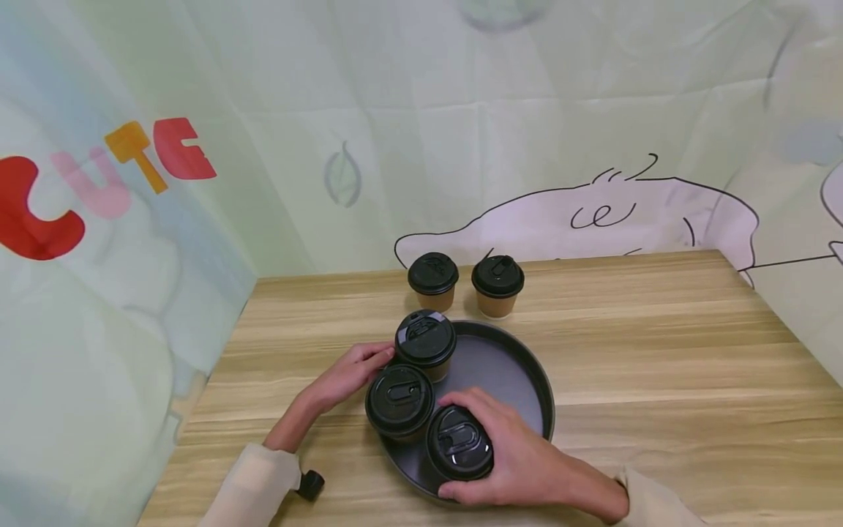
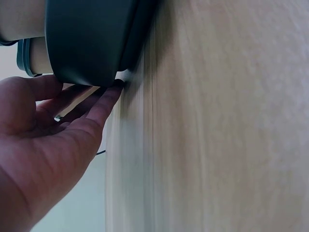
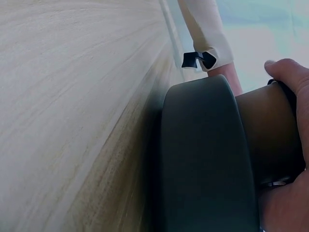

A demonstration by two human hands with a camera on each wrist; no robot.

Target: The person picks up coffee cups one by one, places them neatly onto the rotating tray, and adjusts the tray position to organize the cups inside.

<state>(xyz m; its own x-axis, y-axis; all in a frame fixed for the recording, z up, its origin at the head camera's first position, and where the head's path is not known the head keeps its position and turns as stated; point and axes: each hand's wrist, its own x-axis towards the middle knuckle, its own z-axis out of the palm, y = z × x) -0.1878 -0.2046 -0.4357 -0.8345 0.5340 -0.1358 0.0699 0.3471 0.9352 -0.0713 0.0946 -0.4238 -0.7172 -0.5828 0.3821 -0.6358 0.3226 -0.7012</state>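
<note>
A round dark tray [image 1: 507,380] rests on the wooden table and carries three paper cups with black lids. My right hand [image 1: 516,454] grips the nearest cup [image 1: 461,443] around its lid, thumb at the near side and fingers at the far side. In the right wrist view, that cup's brown body [image 3: 270,135] shows above the tray wall. Two more lidded cups, the front-left cup [image 1: 400,401] and the one behind it [image 1: 425,340], stand at the tray's left. My left hand [image 1: 349,375] touches the tray's outer left wall, fingers extended, as the left wrist view shows.
Behind the tray, two lidded cups, a left one [image 1: 433,282] and a right one [image 1: 497,285], stand on the table [image 1: 658,380] near its back edge. A printed curtain [image 1: 395,146] hangs behind. A small black device [image 1: 310,484] sits at my left cuff.
</note>
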